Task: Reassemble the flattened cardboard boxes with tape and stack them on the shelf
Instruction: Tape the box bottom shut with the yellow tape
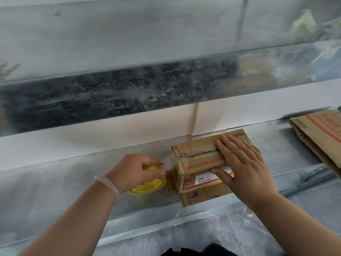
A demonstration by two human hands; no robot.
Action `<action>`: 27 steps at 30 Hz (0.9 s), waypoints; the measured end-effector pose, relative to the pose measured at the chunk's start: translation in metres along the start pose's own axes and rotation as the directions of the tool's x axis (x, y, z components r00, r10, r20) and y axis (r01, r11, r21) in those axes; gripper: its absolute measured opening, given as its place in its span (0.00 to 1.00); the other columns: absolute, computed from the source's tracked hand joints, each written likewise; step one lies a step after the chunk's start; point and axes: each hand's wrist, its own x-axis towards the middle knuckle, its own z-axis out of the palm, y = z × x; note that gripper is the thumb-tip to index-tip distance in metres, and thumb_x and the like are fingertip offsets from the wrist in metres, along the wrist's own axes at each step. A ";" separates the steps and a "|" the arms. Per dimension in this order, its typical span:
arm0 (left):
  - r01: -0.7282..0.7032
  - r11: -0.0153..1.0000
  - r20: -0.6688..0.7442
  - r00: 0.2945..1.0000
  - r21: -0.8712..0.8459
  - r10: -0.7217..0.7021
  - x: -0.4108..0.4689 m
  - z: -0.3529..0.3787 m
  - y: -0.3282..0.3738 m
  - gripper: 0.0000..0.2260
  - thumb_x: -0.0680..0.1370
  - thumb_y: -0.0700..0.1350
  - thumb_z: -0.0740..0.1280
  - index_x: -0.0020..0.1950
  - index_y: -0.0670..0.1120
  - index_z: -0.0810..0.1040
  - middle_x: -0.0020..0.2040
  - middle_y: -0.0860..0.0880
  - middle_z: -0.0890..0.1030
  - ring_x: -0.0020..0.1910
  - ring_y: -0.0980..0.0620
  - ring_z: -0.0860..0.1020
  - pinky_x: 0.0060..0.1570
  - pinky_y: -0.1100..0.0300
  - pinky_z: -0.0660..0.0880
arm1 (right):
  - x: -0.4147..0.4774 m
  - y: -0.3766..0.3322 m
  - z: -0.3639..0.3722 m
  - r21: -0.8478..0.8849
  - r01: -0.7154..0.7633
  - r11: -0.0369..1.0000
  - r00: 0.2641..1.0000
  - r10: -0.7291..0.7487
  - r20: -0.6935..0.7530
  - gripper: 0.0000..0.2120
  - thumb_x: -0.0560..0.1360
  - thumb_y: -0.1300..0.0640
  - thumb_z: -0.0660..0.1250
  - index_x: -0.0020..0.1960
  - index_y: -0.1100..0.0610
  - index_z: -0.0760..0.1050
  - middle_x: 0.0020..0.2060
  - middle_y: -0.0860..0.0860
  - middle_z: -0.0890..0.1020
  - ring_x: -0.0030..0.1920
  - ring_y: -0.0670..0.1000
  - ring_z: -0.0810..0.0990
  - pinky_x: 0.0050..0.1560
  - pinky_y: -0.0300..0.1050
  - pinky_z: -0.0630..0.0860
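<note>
— Fingers (pixel 230 145) of the right hand (pixel 243 163) lie straight, flat on the box (pixel 195 159), pressing its flaps down. The left hand (pixel 136 169) is curled round the tape roll (pixel 147 185), just left of it.
— Which step?
— Taping the top seam, I'd judge. A clear strip seems to run from roll to box. Next it needs tearing off and smoothing down.
— And around?
— The box sits on flat cardboard (pixel 203 195) on a metal shelf (pixel 73 182). More flat boxes (pixel 317 133) lie well to the right, with a white wall (pixel 92 141) behind.

Metal shelf (pixel 55 191) against a white panel (pixel 73 145); grey, perhaps marbled, floor (pixel 230 235) below.
</note>
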 end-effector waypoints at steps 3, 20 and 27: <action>0.005 0.991 -0.005 1.000 0.134 -0.004 0.001 0.003 -0.007 0.29 0.60 0.69 0.67 0.57 0.58 0.81 0.42 0.62 0.81 0.42 0.69 0.76 0.41 0.76 0.67 | -0.001 0.002 0.001 0.008 0.004 1.000 1.000 -0.004 -0.011 0.32 0.77 0.36 0.58 0.72 0.56 0.70 0.72 0.50 0.70 0.74 0.52 0.67 0.72 0.57 0.65; -0.182 0.960 -0.330 0.938 -0.213 0.105 -0.013 0.033 -0.032 0.20 0.58 0.62 0.79 0.47 0.67 0.80 0.49 0.60 0.82 0.37 0.60 0.76 0.38 0.65 0.74 | -0.001 0.008 0.008 0.027 0.057 0.998 0.993 -0.054 -0.107 0.31 0.77 0.37 0.60 0.71 0.58 0.72 0.71 0.52 0.72 0.73 0.54 0.69 0.71 0.59 0.67; -0.193 0.974 -0.392 0.892 0.119 0.225 -0.017 0.035 -0.026 0.16 0.64 0.63 0.73 0.51 0.65 0.80 0.45 0.66 0.80 0.50 0.67 0.76 0.47 0.78 0.67 | 0.001 0.013 0.009 0.028 0.071 0.997 0.993 -0.068 -0.100 0.31 0.77 0.37 0.60 0.71 0.57 0.72 0.71 0.52 0.72 0.73 0.54 0.68 0.71 0.59 0.66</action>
